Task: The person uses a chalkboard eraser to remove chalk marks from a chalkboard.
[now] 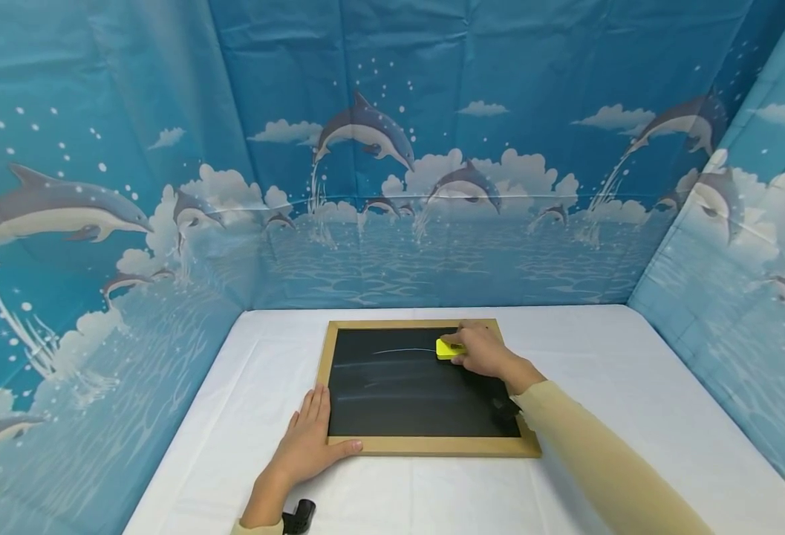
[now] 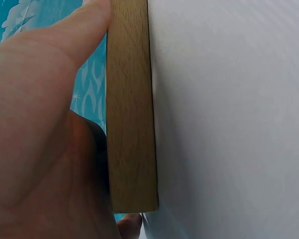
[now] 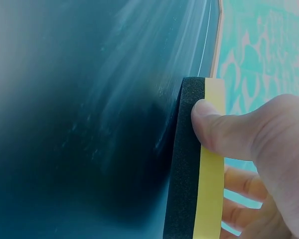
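Landmark: chalkboard (image 1: 425, 416), black face in a wooden frame (image 1: 432, 446), lying on a white cloth (image 1: 586, 357). Eraser (image 1: 448, 349): on the board's upper right part, yellow back, black pad turned to the board's face. Right hand (image 1: 486, 353): over the board's upper right corner area, fingers and thumb gripping the eraser, thumb along its side. Left hand (image 1: 308, 440): at the board's lower left corner, fingers extended along the left rail, thumb spread wide onto the bottom rail, pressing rather than gripping. Thin chalk line (image 1: 402, 350) on the board, running left from the eraser; fainter smears (image 1: 379, 400) below it. Dolphin-print curtain (image 1: 432, 256) stands beyond the board's far edge
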`<state>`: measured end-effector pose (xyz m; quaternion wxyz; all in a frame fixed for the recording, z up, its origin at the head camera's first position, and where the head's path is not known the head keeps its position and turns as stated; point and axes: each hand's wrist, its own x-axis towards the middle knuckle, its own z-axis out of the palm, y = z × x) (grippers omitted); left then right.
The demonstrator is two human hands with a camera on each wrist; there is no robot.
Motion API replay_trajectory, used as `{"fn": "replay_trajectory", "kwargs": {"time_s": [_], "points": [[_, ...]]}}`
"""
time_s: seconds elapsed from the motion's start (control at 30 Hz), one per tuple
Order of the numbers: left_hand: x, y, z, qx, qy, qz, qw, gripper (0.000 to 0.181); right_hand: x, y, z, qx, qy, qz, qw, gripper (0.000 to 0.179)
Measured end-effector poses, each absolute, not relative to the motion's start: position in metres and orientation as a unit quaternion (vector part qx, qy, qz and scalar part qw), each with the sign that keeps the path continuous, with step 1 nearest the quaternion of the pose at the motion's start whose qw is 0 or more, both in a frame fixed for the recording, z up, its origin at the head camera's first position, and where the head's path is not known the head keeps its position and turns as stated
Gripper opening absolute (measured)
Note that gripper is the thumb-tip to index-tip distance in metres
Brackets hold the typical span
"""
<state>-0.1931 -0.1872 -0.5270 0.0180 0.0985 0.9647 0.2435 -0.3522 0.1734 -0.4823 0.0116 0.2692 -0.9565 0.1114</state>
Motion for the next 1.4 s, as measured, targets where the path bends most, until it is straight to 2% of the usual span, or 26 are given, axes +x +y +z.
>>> {"fn": "replay_trajectory", "kwargs": {"time_s": [0.17,0.87,1.4], "points": [[-0.193,-0.188,-0.529,0.098,0.965,0.245,0.018,0.126,-0.353,0.164,-0.481,0.264,-0.957,0.121,-0.004,0.050],[-0.196,-0.188,-0.533,0.094,0.964,0.248,0.018,0.128,-0.368,0.123,-0.487,0.299,-0.949,0.103,0.008,0.051],[-0.196,-0.187,-0.529,0.088,0.965,0.247,0.028,0.128,-0.371,0.088,-0.485,0.322,-0.940,0.108,-0.005,0.051]]}}
